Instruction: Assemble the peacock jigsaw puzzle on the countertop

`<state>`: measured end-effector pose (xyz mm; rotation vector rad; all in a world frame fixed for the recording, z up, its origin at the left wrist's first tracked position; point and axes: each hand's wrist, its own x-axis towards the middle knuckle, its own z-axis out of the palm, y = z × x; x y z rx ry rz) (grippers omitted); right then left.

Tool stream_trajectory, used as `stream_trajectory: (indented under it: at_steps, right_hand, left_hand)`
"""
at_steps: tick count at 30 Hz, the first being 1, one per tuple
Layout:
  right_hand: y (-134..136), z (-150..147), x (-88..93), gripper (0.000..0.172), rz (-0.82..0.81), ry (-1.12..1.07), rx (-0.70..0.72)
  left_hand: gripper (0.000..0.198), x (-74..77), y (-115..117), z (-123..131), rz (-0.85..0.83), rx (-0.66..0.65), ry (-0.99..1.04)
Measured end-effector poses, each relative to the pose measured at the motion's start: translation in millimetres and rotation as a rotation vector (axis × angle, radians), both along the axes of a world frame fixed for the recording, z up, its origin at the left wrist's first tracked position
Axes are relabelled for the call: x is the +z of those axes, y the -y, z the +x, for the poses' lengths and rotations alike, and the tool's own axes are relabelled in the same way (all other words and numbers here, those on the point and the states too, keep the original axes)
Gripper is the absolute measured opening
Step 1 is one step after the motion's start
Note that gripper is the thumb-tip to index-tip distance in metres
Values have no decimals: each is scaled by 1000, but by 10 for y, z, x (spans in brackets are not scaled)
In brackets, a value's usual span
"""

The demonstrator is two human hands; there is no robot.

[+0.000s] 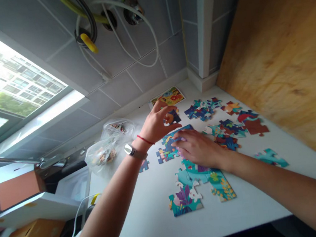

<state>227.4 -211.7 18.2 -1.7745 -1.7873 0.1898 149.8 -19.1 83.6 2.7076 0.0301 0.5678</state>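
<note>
My left hand [160, 122], with a watch and a red string on the wrist, reaches over the far part of the counter. Its thumb and forefinger are apart in a curve around a dark blue puzzle piece [172, 117], with no clear grip on it. My right hand [196, 146] lies with fingers stretched over the partly joined jigsaw puzzle [193, 176], hiding its middle. The puzzle's near part is turquoise, with a purple plant, and has a gap in its lower edge. Blue joined pieces [165, 154] lie beside my right fingertips.
Loose puzzle pieces [201, 109] lie at the back right, more [253, 121] along the right side, and a turquoise one [272, 157] nearer. A picture card [169, 95] lies by the wall. Clear plastic bags [106, 150] stand left. A wooden board [283, 51] borders the right.
</note>
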Motion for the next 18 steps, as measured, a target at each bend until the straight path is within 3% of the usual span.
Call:
stream_trajectory:
  at_steps: [4,8,12,18]
  right_hand:
    - [1,22,67,32,123,-180,-1]
    - [16,-40,92,27,170,-340,79]
    - [43,-125,65,15,91,-424,142]
    - [55,-160,92,19,-81,-488,103]
  left_hand:
    - [52,-218,191,-667,-375,160,157]
    - [42,-496,444,-1073,-871,330,200]
    - [42,-608,613,-1202,-1181,298,118]
    - [53,-594,651,-1211,-1398,268,-51]
